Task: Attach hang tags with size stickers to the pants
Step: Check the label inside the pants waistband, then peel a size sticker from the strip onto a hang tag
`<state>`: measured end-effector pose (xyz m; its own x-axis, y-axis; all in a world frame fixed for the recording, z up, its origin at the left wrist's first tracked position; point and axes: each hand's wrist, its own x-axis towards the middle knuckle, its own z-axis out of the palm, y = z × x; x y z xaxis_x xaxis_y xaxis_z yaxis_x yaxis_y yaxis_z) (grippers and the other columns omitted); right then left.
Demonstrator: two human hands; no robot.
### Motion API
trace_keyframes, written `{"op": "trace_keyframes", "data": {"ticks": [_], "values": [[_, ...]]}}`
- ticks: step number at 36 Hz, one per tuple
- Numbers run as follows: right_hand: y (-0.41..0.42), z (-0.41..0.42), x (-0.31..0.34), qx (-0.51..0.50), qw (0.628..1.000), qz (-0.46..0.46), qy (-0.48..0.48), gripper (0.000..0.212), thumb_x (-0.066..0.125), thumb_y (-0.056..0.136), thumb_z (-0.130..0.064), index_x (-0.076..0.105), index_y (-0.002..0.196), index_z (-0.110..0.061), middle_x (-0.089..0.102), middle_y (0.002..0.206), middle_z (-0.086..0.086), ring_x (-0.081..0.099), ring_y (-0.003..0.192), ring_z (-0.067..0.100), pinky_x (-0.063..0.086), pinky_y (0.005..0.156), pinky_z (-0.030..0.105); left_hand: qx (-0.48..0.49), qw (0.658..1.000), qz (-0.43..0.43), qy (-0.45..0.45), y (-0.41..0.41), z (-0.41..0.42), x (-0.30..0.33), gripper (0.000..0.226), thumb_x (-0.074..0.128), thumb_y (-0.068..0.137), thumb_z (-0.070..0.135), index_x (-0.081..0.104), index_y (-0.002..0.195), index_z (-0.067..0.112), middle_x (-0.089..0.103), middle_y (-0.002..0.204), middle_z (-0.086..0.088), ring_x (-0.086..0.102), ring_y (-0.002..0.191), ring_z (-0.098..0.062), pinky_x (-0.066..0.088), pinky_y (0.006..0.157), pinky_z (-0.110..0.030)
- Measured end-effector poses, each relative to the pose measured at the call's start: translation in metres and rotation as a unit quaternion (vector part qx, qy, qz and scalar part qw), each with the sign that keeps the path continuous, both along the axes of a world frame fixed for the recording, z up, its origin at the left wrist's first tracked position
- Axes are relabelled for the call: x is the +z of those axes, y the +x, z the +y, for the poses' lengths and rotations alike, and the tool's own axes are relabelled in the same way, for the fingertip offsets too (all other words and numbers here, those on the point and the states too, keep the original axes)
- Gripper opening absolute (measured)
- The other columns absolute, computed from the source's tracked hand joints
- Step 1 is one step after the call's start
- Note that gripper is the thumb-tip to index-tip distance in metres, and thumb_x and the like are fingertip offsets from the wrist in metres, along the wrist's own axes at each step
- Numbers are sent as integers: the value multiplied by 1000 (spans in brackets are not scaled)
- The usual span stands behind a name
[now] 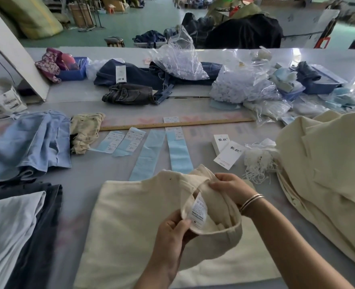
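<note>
We hold the cream pants (143, 222) that lie flat on the table (84, 178), right in front of us. Our left hand (172, 236) pinches the turned-out waistband, with its thumb and fingers clamped on the cloth edge. Our right hand (232, 188) grips the band from the far side, fingers curled around the fold. Between our two hands we see one white care label (198, 209) sewn inside.

What could go wrong? We think the band could flip back and hide the label if one hand lets go. We might then read the size wrong and pick the wrong sticker. No tag is on these pants yet, as far as we can see.

Now we count. To our left there is a pile of dark and pale pants (20, 230). To our right there is a big heap of cream pants (326, 163); we cannot count them. A bit farther we see four blue sticker strips (147, 153) in a row; two look peeled bare. Near them sit two small stacks of white hang tags (227, 154) and one bundle of white strings (257, 161). Behind them lies one long wooden ruler (172, 125). Far back, one folded pair of dark jeans (130, 77) already wears a tag.
</note>
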<state>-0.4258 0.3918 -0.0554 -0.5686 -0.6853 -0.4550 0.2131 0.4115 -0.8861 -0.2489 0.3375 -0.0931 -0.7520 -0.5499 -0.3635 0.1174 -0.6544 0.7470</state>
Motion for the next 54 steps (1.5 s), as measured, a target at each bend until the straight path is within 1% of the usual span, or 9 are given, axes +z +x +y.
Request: {"op": "trace_keyframes", "data": {"ticks": [21, 24, 28, 34, 37, 40, 43, 50, 54], "values": [[-19, -5, -17, 12, 989, -135, -54, 17, 54, 88, 2, 67, 97, 4, 70, 82, 17, 69, 69, 26, 59, 66, 32, -44, 997, 48, -35, 1, -8, -14, 29, 59, 75, 10, 75, 99, 9, 73, 95, -17, 70, 82, -20, 56, 68, -28], [-32, 7, -30, -36, 990, -117, -62, 18, 52, 89, 2, 65, 102, 1, 71, 79, 14, 68, 65, 22, 58, 61, 28, -28, 999, 21, -14, -4, -18, -24, 24, 67, 80, 14, 72, 102, 5, 72, 99, -19, 71, 84, -22, 58, 71, -29], [-57, 38, -60, -100, 991, -90, -10, 20, 48, 92, 1, 60, 108, -1, 67, 83, 14, 66, 62, 20, 55, 60, 28, -37, 989, -92, -105, -9, -45, -55, 24, 44, 98, 11, 66, 107, 12, 73, 106, -4, 68, 97, -13, 51, 83, -23], [-75, 93, -126, -215, 956, -164, 117, 23, 52, 92, -15, 69, 83, -2, 68, 69, 15, 64, 59, 28, 50, 53, 28, -132, 908, -237, -320, -18, -71, -111, 30, 53, 93, 0, 64, 96, 28, 66, 105, -3, 60, 93, -12, 41, 77, -9], [-88, 103, -146, -235, 944, -119, 197, 29, 61, 88, -24, 62, 65, -6, 52, 52, 8, 44, 43, 22, 35, 48, 24, -202, 812, -294, -462, -33, -77, -128, 29, 58, 90, 9, 63, 115, 24, 56, 122, 2, 53, 118, -18, 34, 93, -10], [-108, 84, -139, -190, 939, 94, 271, 14, 59, 88, -11, 68, 90, -1, 66, 71, 16, 60, 59, 26, 45, 60, 31, -259, 686, -376, -567, -51, -78, -131, 49, 57, 85, 32, 49, 133, 40, 29, 150, 7, 33, 133, -20, 30, 106, -24], [-121, 49, -119, -89, 896, 330, 283, 22, 59, 85, -6, 70, 104, -7, 66, 107, 16, 61, 98, 30, 43, 83, 31, -280, 625, -423, -594, -66, -77, -127, 58, 60, 76, 52, 43, 131, 48, 25, 145, 7, 27, 130, -23, 36, 102, -37], [-146, -28, -114, 112, 817, 484, 292, 41, 58, 88, -17, 56, 128, -10, 49, 138, 11, 50, 120, 31, 42, 98, 37, -322, 605, -432, -586, -79, -101, -130, 66, 74, 64, 59, 43, 119, 39, 28, 132, 4, 29, 124, -25, 42, 96, -38], [-158, -49, -124, 126, 790, 485, 353, 41, 54, 88, -29, 49, 123, -8, 48, 130, 13, 49, 118, 32, 41, 94, 36, -336, 597, -430, -588, -81, -107, -134, 66, 74, 62, 59, 42, 116, 38, 28, 129, 3, 30, 122, -24, 43, 95, -37]]}}
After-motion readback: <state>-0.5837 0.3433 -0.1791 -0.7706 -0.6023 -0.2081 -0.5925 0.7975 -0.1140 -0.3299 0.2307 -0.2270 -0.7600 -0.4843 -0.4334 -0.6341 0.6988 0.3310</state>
